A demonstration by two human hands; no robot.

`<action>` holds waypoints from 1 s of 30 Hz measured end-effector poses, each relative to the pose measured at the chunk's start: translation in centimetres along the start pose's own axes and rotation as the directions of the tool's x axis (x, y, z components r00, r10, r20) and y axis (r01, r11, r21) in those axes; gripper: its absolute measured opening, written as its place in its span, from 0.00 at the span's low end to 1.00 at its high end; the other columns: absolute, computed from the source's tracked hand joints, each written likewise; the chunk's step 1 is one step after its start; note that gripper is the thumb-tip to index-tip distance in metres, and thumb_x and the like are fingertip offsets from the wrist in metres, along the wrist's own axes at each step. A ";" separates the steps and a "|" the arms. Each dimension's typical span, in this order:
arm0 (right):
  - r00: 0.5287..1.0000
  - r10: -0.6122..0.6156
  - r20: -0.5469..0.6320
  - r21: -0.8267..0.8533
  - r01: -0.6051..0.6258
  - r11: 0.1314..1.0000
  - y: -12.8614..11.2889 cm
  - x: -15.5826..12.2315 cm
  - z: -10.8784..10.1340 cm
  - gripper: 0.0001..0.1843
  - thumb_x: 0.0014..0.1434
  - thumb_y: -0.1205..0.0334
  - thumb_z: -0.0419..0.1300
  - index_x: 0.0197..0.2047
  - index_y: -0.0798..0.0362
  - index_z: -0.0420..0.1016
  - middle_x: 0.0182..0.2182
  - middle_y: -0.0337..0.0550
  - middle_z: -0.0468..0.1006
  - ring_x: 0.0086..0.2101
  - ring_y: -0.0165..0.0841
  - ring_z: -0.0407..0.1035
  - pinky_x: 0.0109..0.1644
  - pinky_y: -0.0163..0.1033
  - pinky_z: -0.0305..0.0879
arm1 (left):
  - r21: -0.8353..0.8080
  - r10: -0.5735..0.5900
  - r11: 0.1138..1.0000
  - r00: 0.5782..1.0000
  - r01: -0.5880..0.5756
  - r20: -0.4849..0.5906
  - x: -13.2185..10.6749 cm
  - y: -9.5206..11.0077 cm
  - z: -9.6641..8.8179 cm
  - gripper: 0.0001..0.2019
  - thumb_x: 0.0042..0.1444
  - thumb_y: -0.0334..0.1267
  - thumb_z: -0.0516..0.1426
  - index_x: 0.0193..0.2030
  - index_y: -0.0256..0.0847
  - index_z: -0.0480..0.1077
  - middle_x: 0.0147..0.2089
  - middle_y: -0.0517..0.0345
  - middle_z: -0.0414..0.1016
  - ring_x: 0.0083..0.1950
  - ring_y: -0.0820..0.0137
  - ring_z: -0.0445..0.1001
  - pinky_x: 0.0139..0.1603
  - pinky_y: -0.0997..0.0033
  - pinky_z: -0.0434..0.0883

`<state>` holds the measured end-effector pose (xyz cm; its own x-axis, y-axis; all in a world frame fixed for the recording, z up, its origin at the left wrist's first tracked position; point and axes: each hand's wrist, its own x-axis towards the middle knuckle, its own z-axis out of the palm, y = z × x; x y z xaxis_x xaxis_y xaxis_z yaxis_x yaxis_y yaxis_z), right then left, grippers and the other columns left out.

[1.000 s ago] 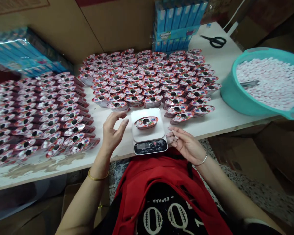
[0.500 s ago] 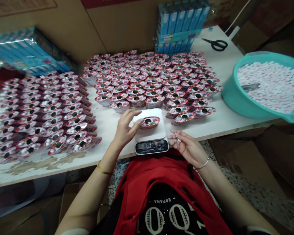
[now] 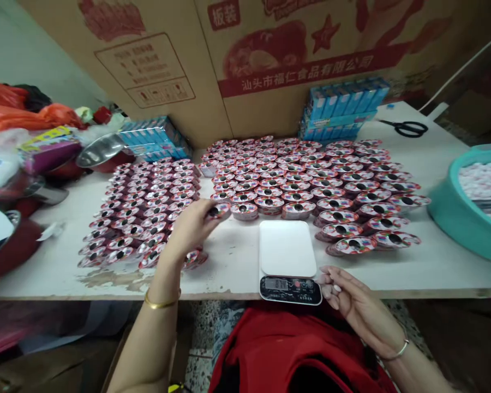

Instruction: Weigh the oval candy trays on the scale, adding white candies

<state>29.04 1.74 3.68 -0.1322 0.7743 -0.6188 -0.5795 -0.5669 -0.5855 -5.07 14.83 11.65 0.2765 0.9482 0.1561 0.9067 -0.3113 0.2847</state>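
In the left hand (image 3: 190, 225), gripped by the fingers at one narrow end, between two groups of packets: a red-and-white packet (image 3: 219, 210), oval on top, dark round hole upward; whether lifted or standing, impossible to tell. Likely light, thin-walled and a little slick — apt to dent if squeezed hard; best taken by a narrow end and kept level. In the right hand (image 3: 360, 305), half-curled beside the front corner of a white scale (image 3: 288, 248): a small white piece (image 3: 336, 288), held at the fingers. Underneath, a white table (image 3: 237, 262), flaking near the front edge. Standing in close rows, the left group (image 3: 147, 213) and larger right group (image 3: 297, 207). At far right, a teal tub (image 3: 454, 207); farther back, black scissors (image 3: 409, 129), blue boxes (image 3: 339, 109) — and, behind, a printed carton (image 3: 213, 120)
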 end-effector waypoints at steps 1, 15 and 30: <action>1.000 0.003 0.009 -0.004 -0.003 1.000 0.1 0.1 0.1 0.14 0.51 0.58 0.70 0.40 0.55 0.77 0.33 0.43 0.76 0.29 0.25 0.66 0.30 0.27 0.68 | 0.069 -0.050 0.996 0.999 0.049 0.014 0.5 -1.3 0.2 0.17 0.58 0.51 0.56 0.47 0.42 0.69 0.41 0.53 0.75 0.42 0.63 0.72 0.41 0.66 0.67; 0.998 0.064 -0.016 -0.068 -0.065 0.996 0.4 -0.8 1.3 0.18 0.47 0.57 0.73 0.40 0.54 0.77 0.33 0.43 0.76 0.28 0.25 0.65 0.28 0.27 0.67 | 0.141 0.042 0.989 0.997 -0.052 0.071 -7.1 -3.9 -0.8 0.14 0.56 0.50 0.57 0.44 0.45 0.71 0.47 0.53 0.69 0.49 0.62 0.67 0.51 0.60 0.64; 0.997 0.013 0.079 -0.103 -0.005 0.995 0.9 -0.9 1.5 0.15 0.49 0.56 0.71 0.38 0.54 0.76 0.32 0.43 0.77 0.26 0.23 0.66 0.25 0.26 0.63 | 0.307 -0.013 0.951 0.994 0.044 -0.104 -12.5 0.1 2.4 0.06 0.59 0.41 0.55 0.37 0.45 0.73 0.54 0.50 0.69 0.53 0.58 0.65 0.47 0.58 0.60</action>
<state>27.45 0.97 4.53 -0.2028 0.7867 -0.5831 -0.4930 -0.5966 -0.6333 -7.69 3.07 7.42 0.2303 0.9404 0.2504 0.9720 -0.2345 -0.0131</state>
